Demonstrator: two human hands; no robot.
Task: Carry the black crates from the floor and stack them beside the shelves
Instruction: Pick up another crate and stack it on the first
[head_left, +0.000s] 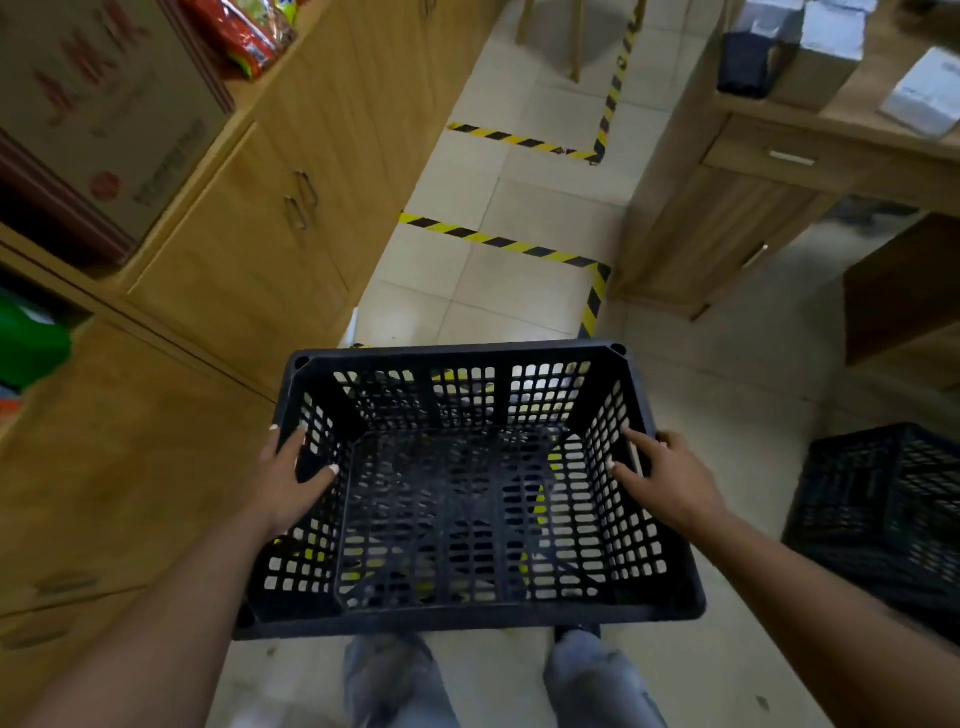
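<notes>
An empty black perforated crate (467, 519) hangs in front of me above the tiled floor, open side up. My left hand (288, 483) grips its left wall, thumb inside. My right hand (665, 478) grips its right wall with fingers over the rim. A second black crate (883, 514) sits on the floor at the right. The wooden shelves and cabinets (218, 249) run along my left.
Yellow-black hazard tape (498, 241) marks the tiled floor ahead. A wooden desk (737, 208) with boxes and papers stands at the right. A cardboard box (104, 104) and snack packets (249, 31) sit on the shelves. My legs show below the crate.
</notes>
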